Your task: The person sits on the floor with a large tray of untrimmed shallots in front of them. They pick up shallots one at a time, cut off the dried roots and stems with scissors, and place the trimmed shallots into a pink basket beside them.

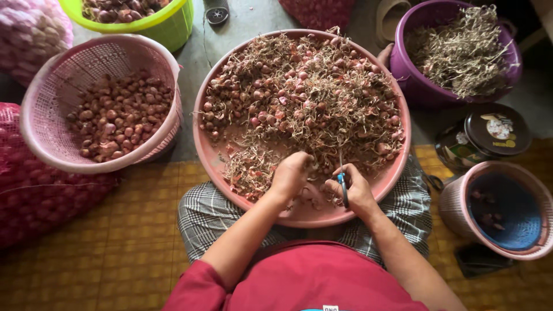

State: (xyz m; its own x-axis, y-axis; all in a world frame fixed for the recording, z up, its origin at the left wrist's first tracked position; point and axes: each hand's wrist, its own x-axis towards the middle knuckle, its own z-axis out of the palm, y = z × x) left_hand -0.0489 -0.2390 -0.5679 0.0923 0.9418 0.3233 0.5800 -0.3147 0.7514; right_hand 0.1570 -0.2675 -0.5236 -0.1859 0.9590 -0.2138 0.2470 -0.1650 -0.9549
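Both hands work close together over the near rim of the pink tray (397,98), which rests on the person's lap. Left hand (291,173) is curled shut, fingers pinched down into the loose skins and roots at the near edge of the shallot pile (305,92); whether it grips a single bulb cannot be told, as the fingers hide it. Right hand (357,190) is closed around the blue handle of a small knife (343,181), whose long axis runs almost straight away from the body, the thin blade pointing up toward the pile. The two hands sit just beside each other, the blade standing between them, nearer the right. The bulk of the shallots lies ahead of both hands, across the far half of the tray, with the left hand nearer to it. Both forearms come in from the body at an angle and converge, wrists bent slightly down. A pink basket (52,75) of cleaned bulbs stands well off to the left, a purple tub (415,86) of dry roots to the far right.
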